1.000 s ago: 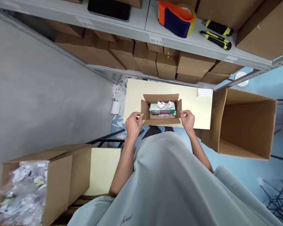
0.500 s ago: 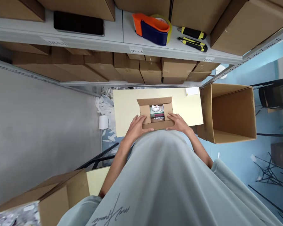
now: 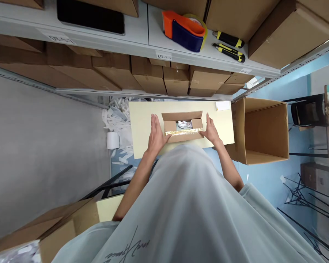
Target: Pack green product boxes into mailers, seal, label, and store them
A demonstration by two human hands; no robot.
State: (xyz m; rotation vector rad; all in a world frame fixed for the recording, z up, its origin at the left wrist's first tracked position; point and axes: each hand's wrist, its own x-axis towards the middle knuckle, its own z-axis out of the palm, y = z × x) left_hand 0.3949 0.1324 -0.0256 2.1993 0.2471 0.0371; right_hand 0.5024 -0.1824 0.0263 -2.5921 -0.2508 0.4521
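A small cardboard box rests on the pale yellow tabletop, its far flap raised. Crumpled paper shows through the gap between its two folded side flaps. A shiny strip of tape runs along the edge of the near flap, which covers the front part of the opening. To the left of the box is my left hand, fingers stretched forward, thumb at the flap's left end. My right hand mirrors it on the right, fingers extended and thumb at the flap's right end.
A large open carton stands right of the table. Ahead, a shelf bears cardboard boxes, a phone, a tape dispenser and two cutters. Another carton is at lower left; paper scraps lie left of the table.
The near flap has folded inward over the front of the opening, bringing its shiny taped edge into view. Both hands have come off the side flaps, fingers now straightened outside the box.
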